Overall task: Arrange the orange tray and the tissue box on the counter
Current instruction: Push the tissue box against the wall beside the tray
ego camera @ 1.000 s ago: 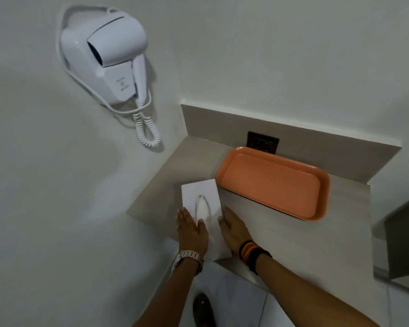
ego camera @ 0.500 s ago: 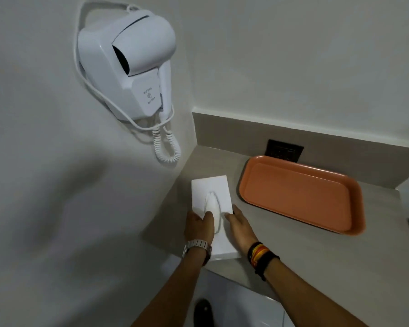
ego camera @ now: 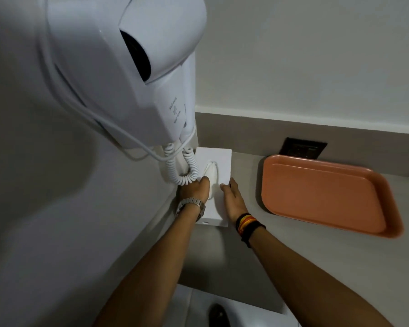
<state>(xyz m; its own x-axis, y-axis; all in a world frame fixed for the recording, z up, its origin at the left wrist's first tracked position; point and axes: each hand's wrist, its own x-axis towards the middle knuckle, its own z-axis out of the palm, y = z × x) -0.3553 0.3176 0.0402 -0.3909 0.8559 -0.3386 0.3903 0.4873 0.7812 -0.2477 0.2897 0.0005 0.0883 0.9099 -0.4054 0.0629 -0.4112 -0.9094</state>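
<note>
The white tissue box (ego camera: 219,162) lies flat on the grey counter (ego camera: 281,251), close to the left wall, with a tissue (ego camera: 211,172) sticking out of its top slot. My left hand (ego camera: 195,191) rests on the box's left side, fingers curled by the tissue. My right hand (ego camera: 232,197) presses flat on the box's right side. The orange tray (ego camera: 321,197) sits empty on the counter to the right, apart from the box.
A white wall-mounted hair dryer (ego camera: 128,72) with a coiled cord (ego camera: 182,168) hangs low over the box's left edge. A dark wall socket (ego camera: 302,148) sits behind the tray. The counter's front edge runs below my forearms, with floor and a shoe (ego camera: 219,316) beneath.
Both hands have slid the tissue box away from the front edge toward the back left corner, under the hair dryer. The view has moved closer to the wall. The tray has stayed put.
</note>
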